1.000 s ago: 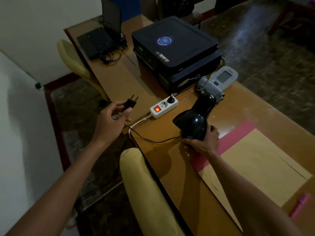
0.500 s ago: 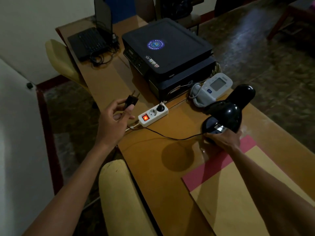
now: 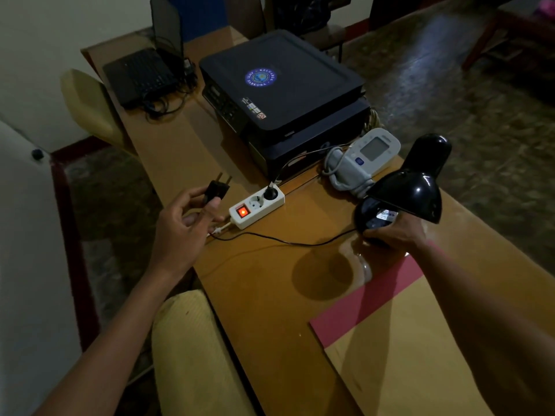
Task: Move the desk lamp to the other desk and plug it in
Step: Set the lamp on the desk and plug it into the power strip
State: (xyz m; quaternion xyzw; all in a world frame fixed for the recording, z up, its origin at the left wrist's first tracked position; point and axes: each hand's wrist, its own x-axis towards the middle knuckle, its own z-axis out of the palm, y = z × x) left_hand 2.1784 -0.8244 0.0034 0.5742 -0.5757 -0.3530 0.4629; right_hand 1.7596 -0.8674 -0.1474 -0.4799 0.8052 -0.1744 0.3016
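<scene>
Dim light falls on the long brown wooden desk (image 3: 264, 283). Your right hand (image 3: 393, 234) is closed around the round base of the shiny black desk lamp (image 3: 411, 190), at about 3 o'clock, tipped and seemingly just above the wood. Your left hand (image 3: 183, 223) pinches the black two-pin plug (image 3: 216, 189) at 9 o'clock. The thin black cord (image 3: 288, 241) lies loose between them. The white power strip with the red glowing switch (image 3: 256, 207) is live, so touching the pins could shock you. A tug on the cord could tip the lamp onto the white blood pressure monitor (image 3: 360, 162).
</scene>
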